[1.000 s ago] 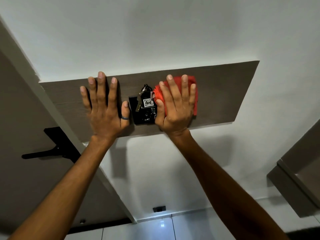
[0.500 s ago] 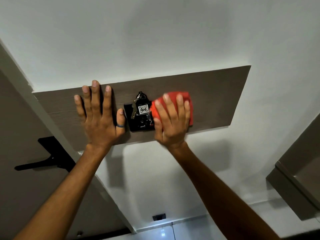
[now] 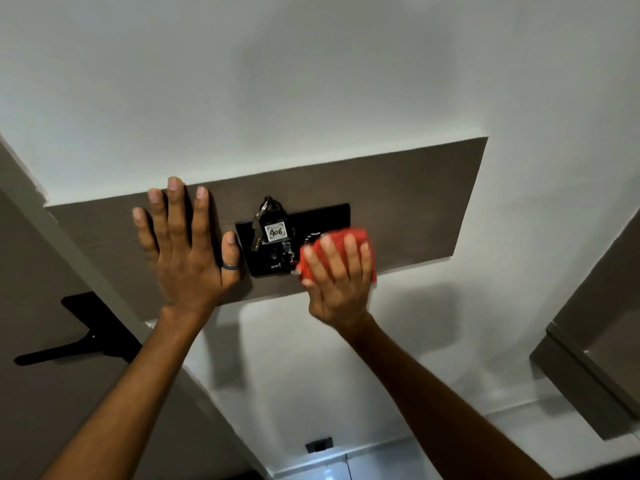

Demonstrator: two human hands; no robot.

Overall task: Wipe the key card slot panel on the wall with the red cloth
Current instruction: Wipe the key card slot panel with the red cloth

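The black key card slot panel [image 3: 322, 216] is mounted on a brown wooden wall board [image 3: 415, 206]. A key with a tag marked 406 [image 3: 275, 232] hangs in its slot. My right hand [image 3: 337, 278] presses the folded red cloth [image 3: 362, 239] flat against the panel's lower right part and the board's lower edge. The cloth shows above and beside my fingers; the rest is hidden under the palm. My left hand [image 3: 183, 251] lies flat with fingers spread on the board just left of the panel, a ring on its thumb.
A brown door [image 3: 41, 393] with a black lever handle [image 3: 83, 334] is at the left. A brown cabinet edge [image 3: 588, 368] juts in at the right. A small black wall socket [image 3: 318, 445] sits low near the tiled floor. White wall surrounds the board.
My right hand has slid the red cloth down the panel, from its upper right to its lower right, uncovering the panel's top strip. My left hand has stayed flat on the board.
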